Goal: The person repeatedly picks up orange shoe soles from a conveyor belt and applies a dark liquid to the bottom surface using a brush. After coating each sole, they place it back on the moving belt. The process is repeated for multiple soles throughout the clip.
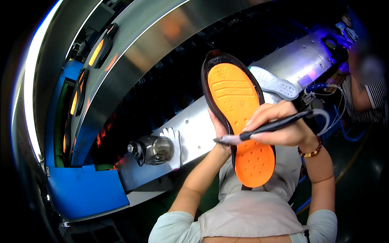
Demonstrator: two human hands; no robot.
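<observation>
- My right-hand fingers (pixel 259 120) are closed pen-style around a black brush tool (pixel 270 126); its pale tip touches the orange shoe sole (pixel 239 117), and a tube trails from its rear end.
- My left hand (pixel 220 130) grips the sole's dark rim from behind, fingers mostly hidden, tilting the tread toward me so the brush can reach it.
- The sole is held up above my apron (pixel 247 210), over the metal conveyor edge (pixel 194 129).
- A white sole (pixel 273 84) lies on the conveyor beyond; a dark bottle (pixel 152 150) rests to the left.
</observation>
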